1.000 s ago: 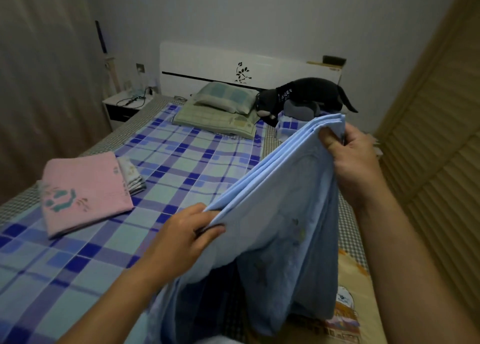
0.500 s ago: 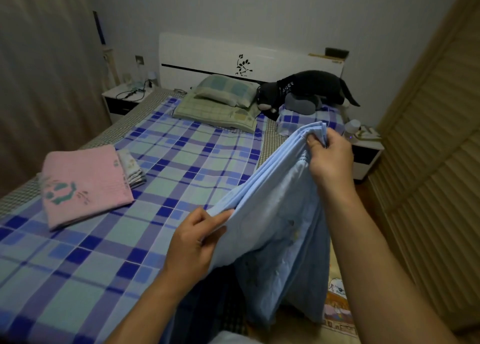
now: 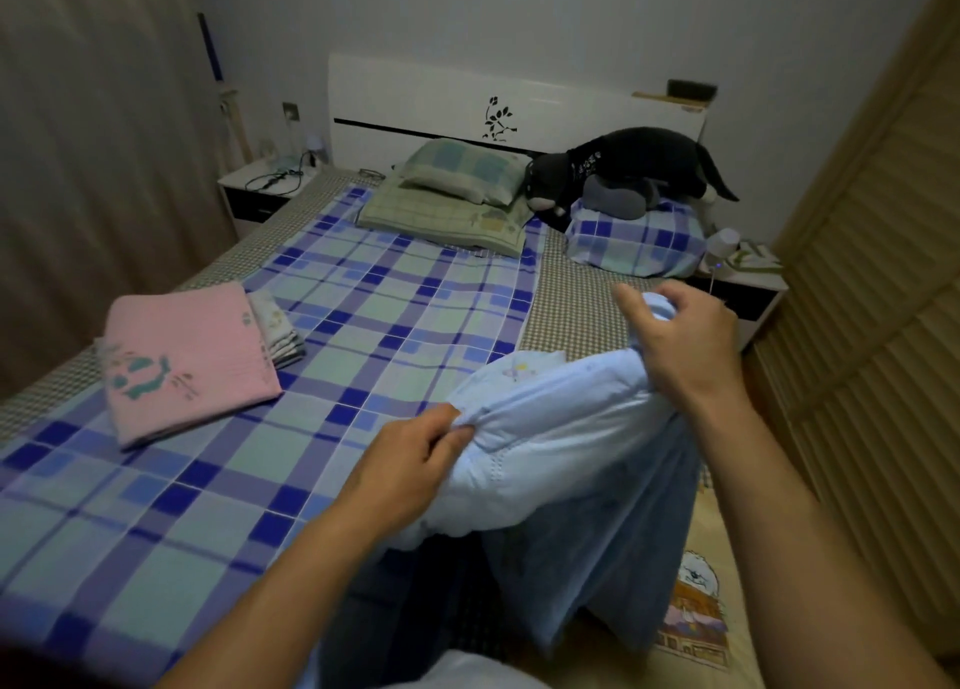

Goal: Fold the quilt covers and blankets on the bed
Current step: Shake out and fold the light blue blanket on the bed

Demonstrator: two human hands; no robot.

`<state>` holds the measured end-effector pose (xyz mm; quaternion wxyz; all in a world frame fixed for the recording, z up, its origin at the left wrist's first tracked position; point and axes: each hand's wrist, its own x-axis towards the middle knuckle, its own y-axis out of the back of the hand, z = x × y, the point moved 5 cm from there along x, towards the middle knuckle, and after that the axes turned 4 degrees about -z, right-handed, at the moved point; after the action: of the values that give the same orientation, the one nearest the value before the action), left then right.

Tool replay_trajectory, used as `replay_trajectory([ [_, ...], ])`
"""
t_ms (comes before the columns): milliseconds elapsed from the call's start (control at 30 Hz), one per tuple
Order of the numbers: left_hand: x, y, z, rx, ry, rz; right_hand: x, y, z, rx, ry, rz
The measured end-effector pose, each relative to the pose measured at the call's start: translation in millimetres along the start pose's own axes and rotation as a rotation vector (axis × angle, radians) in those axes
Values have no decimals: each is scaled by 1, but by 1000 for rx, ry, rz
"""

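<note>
Two hands are working the light blue quilt cover (image 3: 566, 428) right in front of you: your left hand (image 3: 415, 459) pinches its near top corner between thumb and curled fingers, and your right hand (image 3: 685, 335) clenches the far end of the same gathered edge. That held edge is the cover's long axis just now, running from low near your left up and away to your right, roughly along the bed's right side; below it the layers hang over the edge of the bed (image 3: 208, 506) toward the floor. You look partway through this piece, I judge: it is doubled but not yet laid flat or squared. Farther off on the left of the checked sheet, a pink blanket (image 3: 192, 361) lies folded, with a smaller folded patterned stack (image 3: 278, 327) touching its far side, so those seem done. Beyond, pillows (image 3: 457, 189) and a dark plush toy (image 3: 623, 168) sit at the headboard (image 3: 415, 106).
</note>
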<state>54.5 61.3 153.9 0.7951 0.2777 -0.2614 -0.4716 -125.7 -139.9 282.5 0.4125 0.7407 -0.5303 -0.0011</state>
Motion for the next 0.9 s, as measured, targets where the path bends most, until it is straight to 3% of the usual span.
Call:
replay_trajectory([
  [100,-6,-13,23,38,-256,-104,9,17,30,-195,-87,87],
  [167,-7,-24,36,86,-345,-124,10,23,34,-259,-45,129],
  [200,-4,-29,40,81,-342,-128,6,18,24,-235,46,38],
  [233,1,-33,41,63,-322,-131,-2,3,10,-190,154,-168],
  [300,10,-39,40,6,-268,-157,-39,-40,-17,-238,295,-722],
  [333,14,-42,37,-18,-250,-187,-60,-57,-21,-332,326,-916],
  [400,16,-49,34,-21,-231,-232,-85,-84,-8,-436,282,-1067],
  [467,9,-58,29,-19,-178,-206,-97,-96,9,-366,149,-1054],
  [633,-22,-76,3,-132,0,-72,-93,-92,25,-444,206,-886],
  [733,-45,-97,-63,20,231,-87,-67,-63,23,-246,166,-637],
  [800,-63,-111,-104,-29,391,-71,-57,-49,18,-138,153,-438],
  [900,-78,-114,-136,-30,568,-59,-54,-44,25,-170,60,-230],
])
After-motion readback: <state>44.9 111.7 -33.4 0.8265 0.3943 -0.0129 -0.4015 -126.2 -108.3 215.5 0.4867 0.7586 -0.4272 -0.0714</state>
